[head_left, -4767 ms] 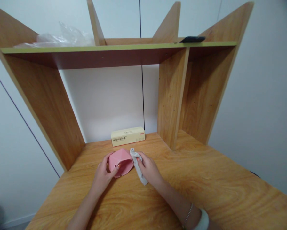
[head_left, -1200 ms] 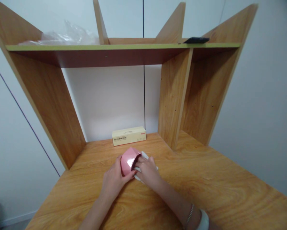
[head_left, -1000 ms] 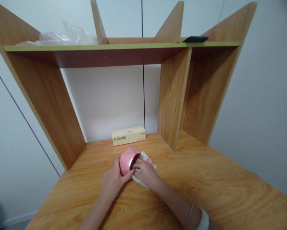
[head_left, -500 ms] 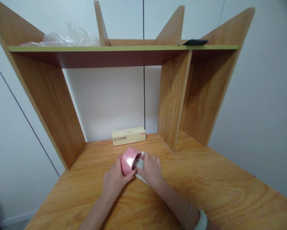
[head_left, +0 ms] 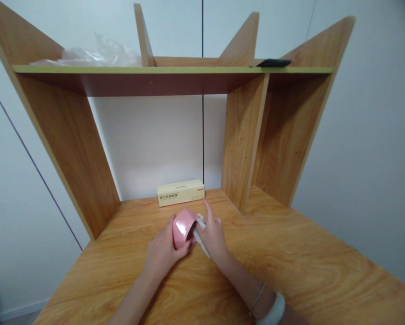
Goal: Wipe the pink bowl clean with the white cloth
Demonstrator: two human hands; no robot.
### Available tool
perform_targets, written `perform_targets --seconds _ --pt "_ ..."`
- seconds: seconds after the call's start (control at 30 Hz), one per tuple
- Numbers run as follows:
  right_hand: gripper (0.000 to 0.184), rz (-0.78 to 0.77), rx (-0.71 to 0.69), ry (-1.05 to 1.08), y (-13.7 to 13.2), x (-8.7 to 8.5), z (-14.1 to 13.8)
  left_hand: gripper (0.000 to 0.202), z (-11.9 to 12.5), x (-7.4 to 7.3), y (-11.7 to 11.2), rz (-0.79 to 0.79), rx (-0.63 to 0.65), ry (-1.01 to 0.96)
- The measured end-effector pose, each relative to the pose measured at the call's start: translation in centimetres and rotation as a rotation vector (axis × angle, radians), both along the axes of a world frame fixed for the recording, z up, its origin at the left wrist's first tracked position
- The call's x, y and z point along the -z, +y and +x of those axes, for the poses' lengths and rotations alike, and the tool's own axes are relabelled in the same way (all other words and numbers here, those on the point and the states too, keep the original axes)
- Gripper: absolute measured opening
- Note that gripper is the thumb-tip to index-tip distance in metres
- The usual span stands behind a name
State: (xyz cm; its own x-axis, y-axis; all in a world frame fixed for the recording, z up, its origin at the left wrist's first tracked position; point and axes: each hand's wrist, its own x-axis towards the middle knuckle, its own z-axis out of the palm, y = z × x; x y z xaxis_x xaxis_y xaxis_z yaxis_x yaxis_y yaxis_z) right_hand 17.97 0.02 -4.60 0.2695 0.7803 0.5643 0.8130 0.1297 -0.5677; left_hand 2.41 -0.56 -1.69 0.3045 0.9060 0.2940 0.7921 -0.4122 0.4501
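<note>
A small pink bowl (head_left: pixel 182 227) lies tipped on its side on the wooden desk (head_left: pixel 290 266), its opening turned to the right. My left hand (head_left: pixel 162 253) wraps round its back and grips it. My right hand (head_left: pixel 212 232) presses a white cloth (head_left: pixel 199 231) into the bowl's mouth, index finger pointing up. Most of the cloth is hidden behind that hand and inside the bowl.
A long cream cardboard box (head_left: pixel 180 192) lies against the wall behind the bowl. A wooden hutch stands on the desk, with an upright divider (head_left: pixel 243 140) to the right. Its shelf (head_left: pixel 171 70) holds crumpled clear plastic (head_left: pixel 94 52) and a flat black object (head_left: pixel 273 62).
The bowl has turned from facing me to lying with its mouth to the right. My right hand went from holding the cloth beside the rim to pushing it inside, and has shifted a little upward.
</note>
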Motion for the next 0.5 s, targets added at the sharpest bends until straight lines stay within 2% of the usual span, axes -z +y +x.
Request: perform_targets --seconds 0.13,0.23,0.4,0.5 --pt "0.058 -0.008 -0.021 -0.136 -0.5 -1.1 0.4 0.072 -0.2 0.0 -0.2 0.029 0.029 -0.022" --pt "0.052 -0.078 -0.033 -0.155 -0.3 -1.0 0.8 0.074 -0.4 0.0 -0.3 0.066 0.037 -0.030" --pt "0.042 -0.130 -0.140 -0.061 0.0 -0.1 0.9 0.077 -0.8 0.4 -0.1 0.060 0.042 -0.082" --pt "0.039 -0.086 -0.156 0.091 -0.1 0.1 0.7 0.081 -1.0 1.4 0.5 0.032 0.049 -0.232"
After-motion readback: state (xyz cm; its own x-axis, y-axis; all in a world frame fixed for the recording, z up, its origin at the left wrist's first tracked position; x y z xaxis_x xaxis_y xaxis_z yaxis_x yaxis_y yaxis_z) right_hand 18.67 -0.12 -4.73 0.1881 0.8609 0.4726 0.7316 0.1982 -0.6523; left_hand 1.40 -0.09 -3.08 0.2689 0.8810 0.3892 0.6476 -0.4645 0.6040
